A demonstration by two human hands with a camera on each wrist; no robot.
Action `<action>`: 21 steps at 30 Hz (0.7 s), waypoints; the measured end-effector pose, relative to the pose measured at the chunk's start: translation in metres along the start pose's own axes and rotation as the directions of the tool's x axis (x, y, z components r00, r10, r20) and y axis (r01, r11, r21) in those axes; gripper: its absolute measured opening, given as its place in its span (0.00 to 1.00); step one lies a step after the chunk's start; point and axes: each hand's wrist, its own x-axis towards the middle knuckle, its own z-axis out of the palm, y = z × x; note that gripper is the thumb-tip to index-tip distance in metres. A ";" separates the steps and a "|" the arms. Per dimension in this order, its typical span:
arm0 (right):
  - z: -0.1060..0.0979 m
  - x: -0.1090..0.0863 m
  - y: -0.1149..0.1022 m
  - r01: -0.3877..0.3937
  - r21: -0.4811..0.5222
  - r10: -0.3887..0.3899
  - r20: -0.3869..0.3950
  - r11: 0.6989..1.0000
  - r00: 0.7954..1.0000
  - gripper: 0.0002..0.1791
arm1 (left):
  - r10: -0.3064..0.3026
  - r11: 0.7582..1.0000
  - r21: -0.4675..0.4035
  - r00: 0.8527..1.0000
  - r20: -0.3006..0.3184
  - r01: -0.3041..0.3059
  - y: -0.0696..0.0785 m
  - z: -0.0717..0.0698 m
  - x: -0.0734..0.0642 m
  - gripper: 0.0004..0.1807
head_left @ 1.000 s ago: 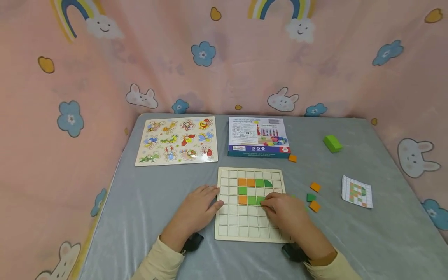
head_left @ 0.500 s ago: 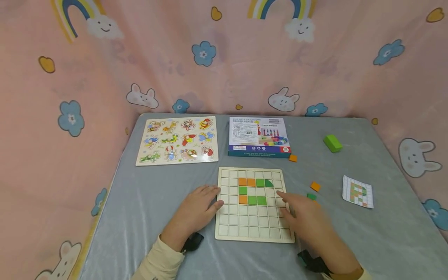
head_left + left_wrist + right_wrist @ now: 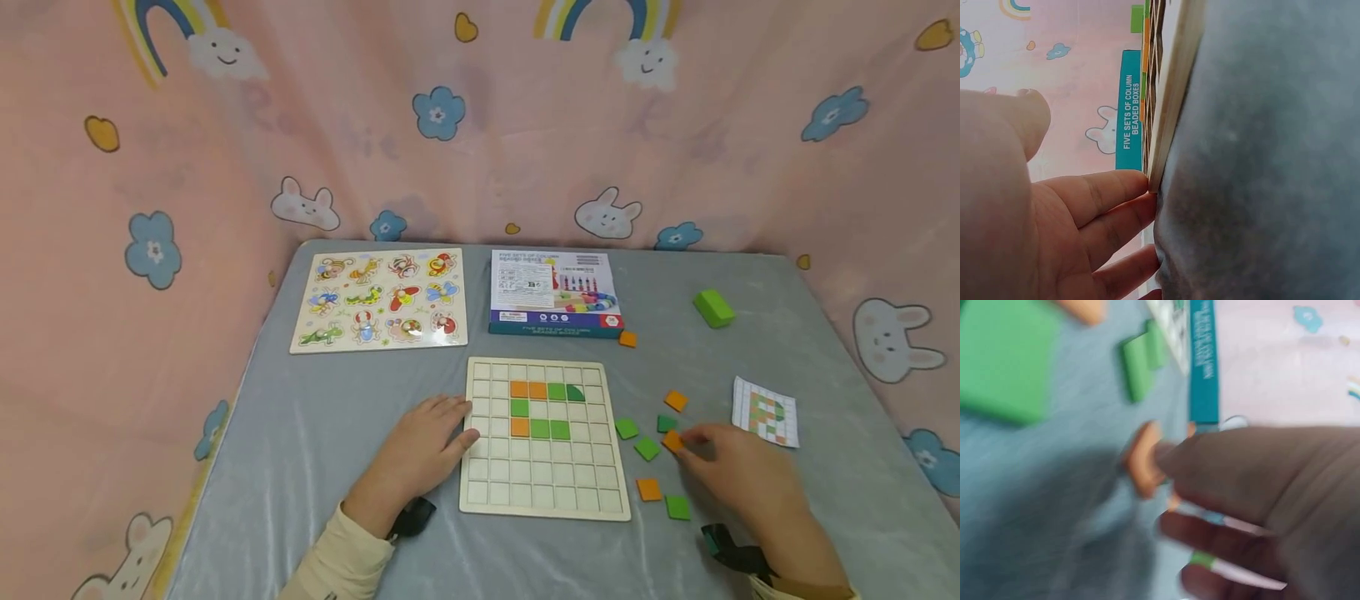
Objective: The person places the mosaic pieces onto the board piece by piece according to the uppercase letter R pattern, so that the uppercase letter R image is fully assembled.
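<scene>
A square wooden grid board (image 3: 536,496) lies on the grey cloth, with several orange, light green and dark green tiles set in its upper cells. My left hand (image 3: 412,446) rests at the board's left edge, fingers extended; in the left wrist view the fingertips (image 3: 1138,182) touch the board's side (image 3: 1172,94). Right of the board, my right hand (image 3: 738,471) pinches an orange square tile (image 3: 672,440) between thumb and index finger. That tile looks tilted and blurred in the right wrist view, at the thumb (image 3: 1210,465).
Several loose tiles lie around, including a green tile (image 3: 677,507) and an orange tile (image 3: 648,490). A pattern card (image 3: 765,412) sits behind my right hand. Farther back are an insect puzzle (image 3: 378,300), a beaded-boxes carton (image 3: 555,296) and a green block (image 3: 713,308).
My right hand has left the green tile in the board's third filled row and moved right, onto the orange tile among the loose ones. My left hand has stayed put.
</scene>
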 end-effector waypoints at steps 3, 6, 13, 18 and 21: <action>0.008 0.005 0.004 0.006 0.011 -0.006 0.043 1.000 0.999 0.18 | 0.003 1.000 0.002 1.000 -0.007 -0.003 -0.001 0.001 -0.001 0.33; 0.014 0.007 0.005 0.039 0.038 -0.040 0.030 0.999 0.999 0.15 | 0.007 1.000 0.001 1.000 -0.014 -0.007 -0.002 0.002 -0.001 0.33; 0.016 0.003 0.000 0.098 0.043 -0.097 -0.038 0.994 0.995 0.10 | 0.005 1.000 -0.007 1.000 -0.005 -0.005 -0.002 0.002 -0.002 0.33; 0.014 0.002 -0.012 0.224 0.060 -0.215 -0.130 0.973 0.968 0.10 | 0.002 1.000 -0.005 1.000 0.002 -0.002 -0.002 0.001 -0.001 0.34; 0.015 0.006 -0.024 0.313 0.064 -0.300 -0.158 0.947 0.941 0.10 | 0.002 1.000 0.001 1.000 0.004 -0.002 -0.002 0.001 -0.001 0.34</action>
